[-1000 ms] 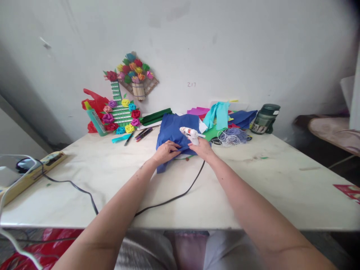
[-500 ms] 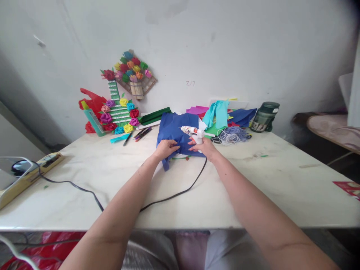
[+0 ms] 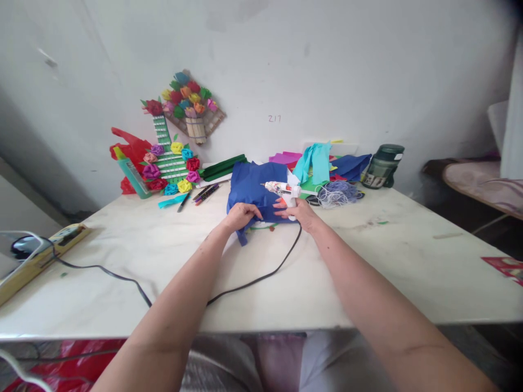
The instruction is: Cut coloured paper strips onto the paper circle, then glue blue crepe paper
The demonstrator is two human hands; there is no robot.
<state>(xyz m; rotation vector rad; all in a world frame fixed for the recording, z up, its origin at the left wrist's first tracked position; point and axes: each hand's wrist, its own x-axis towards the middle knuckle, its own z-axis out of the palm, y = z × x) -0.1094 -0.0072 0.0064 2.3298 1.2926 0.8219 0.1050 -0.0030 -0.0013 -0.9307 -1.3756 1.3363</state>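
Note:
Blue crepe paper (image 3: 257,182), folded and creased, lies in the middle of the table with a strip hanging at its front left. My left hand (image 3: 242,216) is closed at its front edge, thumb and fingers pinching the paper. A white hot glue gun (image 3: 291,191) with coloured markings is in my right hand (image 3: 305,214), its nozzle pointing left above the paper. A glue stick juts from its back. Some right-hand fingers stretch towards the paper's edge. From the handle, a black cord (image 3: 261,279) runs down and passes under my left forearm.
A paper-flower guitar (image 3: 171,163) and glue bottle (image 3: 133,177) stand at the back left, near several pens (image 3: 206,193). Behind the blue paper lie coloured sheets (image 3: 314,163), yarn (image 3: 339,193) and a dark bottle (image 3: 383,166). A power strip (image 3: 49,256) sits at the left.
The glue gun has levelled out and turned slightly in my right hand. My left hand stays at the paper's front edge. The whole view has shifted a little.

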